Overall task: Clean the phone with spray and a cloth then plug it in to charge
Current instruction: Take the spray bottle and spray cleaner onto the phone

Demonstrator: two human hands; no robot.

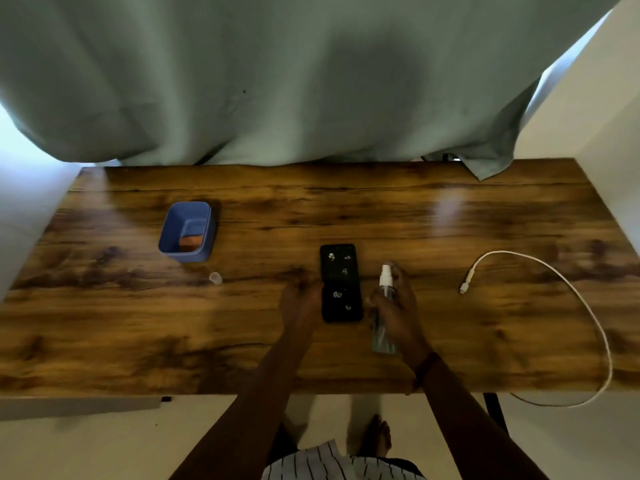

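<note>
With the phone as the dial's centre, a blue box [187,232] sits at ten o'clock. It is rectangular with rounded corners and smooth walls, and an orange-brown block [191,241] lies inside. A small clear cap [215,278] stands at nine o'clock, with open board all round it. The table [104,341] is glossy dark wood grain. Its near edge is bare on the left and a grey-green curtain [311,81] hangs along its far edge.

The left hand [300,301] meets the left edge of the phone [341,283]; blur hides whether its fingers curl round it. The phone lies flat mid-table, a black slab dotted with pale specks. At three o'clock, just beside it, the right hand [398,306] grips a clear spray bottle [384,306] with a white nozzle. Further out at three, a white cable [554,282] loops wide and drops over the near edge.
</note>
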